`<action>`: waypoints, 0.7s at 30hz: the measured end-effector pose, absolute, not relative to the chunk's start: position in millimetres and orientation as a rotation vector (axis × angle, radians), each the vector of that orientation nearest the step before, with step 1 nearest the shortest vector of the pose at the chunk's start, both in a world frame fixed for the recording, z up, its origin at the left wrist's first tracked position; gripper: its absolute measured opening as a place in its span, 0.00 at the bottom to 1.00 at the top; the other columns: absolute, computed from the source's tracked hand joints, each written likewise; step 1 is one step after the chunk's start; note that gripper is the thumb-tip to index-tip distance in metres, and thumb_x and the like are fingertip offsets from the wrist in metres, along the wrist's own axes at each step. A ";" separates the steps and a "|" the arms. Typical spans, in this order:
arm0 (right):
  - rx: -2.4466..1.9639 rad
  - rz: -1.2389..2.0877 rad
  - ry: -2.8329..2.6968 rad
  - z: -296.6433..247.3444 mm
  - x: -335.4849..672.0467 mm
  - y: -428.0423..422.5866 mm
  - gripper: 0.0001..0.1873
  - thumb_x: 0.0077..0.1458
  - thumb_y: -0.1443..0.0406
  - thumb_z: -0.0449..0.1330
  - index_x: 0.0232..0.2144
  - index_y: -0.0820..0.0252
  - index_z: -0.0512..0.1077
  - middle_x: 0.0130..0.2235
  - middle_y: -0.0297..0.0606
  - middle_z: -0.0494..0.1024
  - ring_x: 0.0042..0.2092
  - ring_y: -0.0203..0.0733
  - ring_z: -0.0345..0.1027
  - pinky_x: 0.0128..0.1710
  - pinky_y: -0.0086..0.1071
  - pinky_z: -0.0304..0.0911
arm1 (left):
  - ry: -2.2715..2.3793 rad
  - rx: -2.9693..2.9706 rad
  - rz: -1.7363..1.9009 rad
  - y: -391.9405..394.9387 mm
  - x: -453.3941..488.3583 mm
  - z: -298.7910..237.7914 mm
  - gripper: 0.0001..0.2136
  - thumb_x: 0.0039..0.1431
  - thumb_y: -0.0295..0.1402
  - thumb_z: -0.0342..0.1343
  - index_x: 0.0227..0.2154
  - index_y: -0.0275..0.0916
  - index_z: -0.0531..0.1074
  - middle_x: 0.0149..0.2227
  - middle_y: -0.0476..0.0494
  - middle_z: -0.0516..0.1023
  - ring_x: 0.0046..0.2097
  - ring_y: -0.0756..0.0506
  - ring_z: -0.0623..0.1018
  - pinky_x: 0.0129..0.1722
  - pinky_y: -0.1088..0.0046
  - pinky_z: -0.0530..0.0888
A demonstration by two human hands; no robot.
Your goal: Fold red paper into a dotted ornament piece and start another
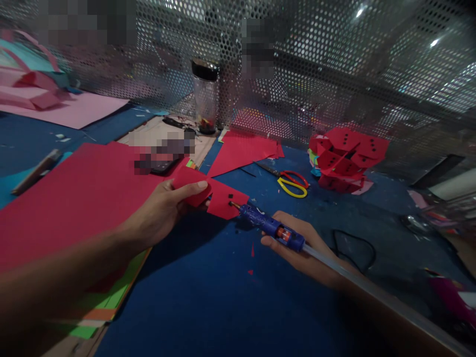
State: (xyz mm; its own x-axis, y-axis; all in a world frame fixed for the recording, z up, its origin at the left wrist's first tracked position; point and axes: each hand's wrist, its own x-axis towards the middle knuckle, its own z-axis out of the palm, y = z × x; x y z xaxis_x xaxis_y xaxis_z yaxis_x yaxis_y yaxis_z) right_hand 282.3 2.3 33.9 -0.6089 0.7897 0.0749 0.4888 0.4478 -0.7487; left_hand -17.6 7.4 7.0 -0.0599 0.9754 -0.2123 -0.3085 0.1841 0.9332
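Note:
A folded piece of red paper (223, 202) is pinched between the thumb and fingers of my left hand (169, 206). Two small black squares mark its right part. My right hand (297, 238) grips a blue hot glue gun (262, 221) with a long translucent glue stick (345, 272) running out of its rear. The gun's nozzle meets the paper at the lower black square; whether glue is coming out I cannot tell. Under and beside my left forearm lie large red sheets (74, 198), with green and orange sheets showing beneath them.
Scissors (293, 183) with red and yellow handles lie beyond the glue gun. Red paper pieces (241, 151) and a dark-lidded jar (206, 99) stand near the perforated metal panel (297, 99). A red paper construction (347, 158) sits at right; a black cord (355, 250) curls below it.

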 end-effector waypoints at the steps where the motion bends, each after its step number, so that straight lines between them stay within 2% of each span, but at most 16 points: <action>1: -1.075 0.977 -2.288 34.2 282.3 2.2 0.10 0.65 0.57 0.62 0.36 0.56 0.70 0.35 0.32 0.71 0.34 0.35 0.66 0.34 0.31 0.60 | 1.137 0.794 1.253 7.6 -18.1 6.6 0.08 0.54 0.36 0.71 0.33 0.38 0.81 0.33 0.46 0.83 0.33 0.47 0.80 0.36 0.74 0.77; 12: -1.028 0.979 -2.310 35.7 280.8 0.2 0.11 0.64 0.58 0.63 0.34 0.56 0.68 0.35 0.33 0.71 0.34 0.35 0.65 0.33 0.29 0.59 | 1.140 0.804 1.253 8.5 -18.8 5.1 0.09 0.54 0.37 0.71 0.34 0.39 0.82 0.34 0.46 0.84 0.34 0.47 0.80 0.37 0.74 0.77; 21: -1.027 0.974 -2.325 32.3 281.7 2.2 0.10 0.63 0.59 0.64 0.34 0.56 0.68 0.35 0.32 0.71 0.34 0.35 0.64 0.35 0.30 0.60 | 1.105 0.824 1.265 7.8 -17.6 7.0 0.10 0.53 0.38 0.72 0.31 0.39 0.81 0.32 0.48 0.81 0.34 0.49 0.79 0.33 0.78 0.77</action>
State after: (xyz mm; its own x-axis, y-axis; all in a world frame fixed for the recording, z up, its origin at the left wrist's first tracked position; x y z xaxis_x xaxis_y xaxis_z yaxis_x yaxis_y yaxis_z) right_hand 281.7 2.2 32.3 -0.6411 0.7622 0.0896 0.4706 0.4826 -0.7387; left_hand -17.6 7.8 7.0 -0.0444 0.9830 -0.1779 -0.3087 0.1559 0.9383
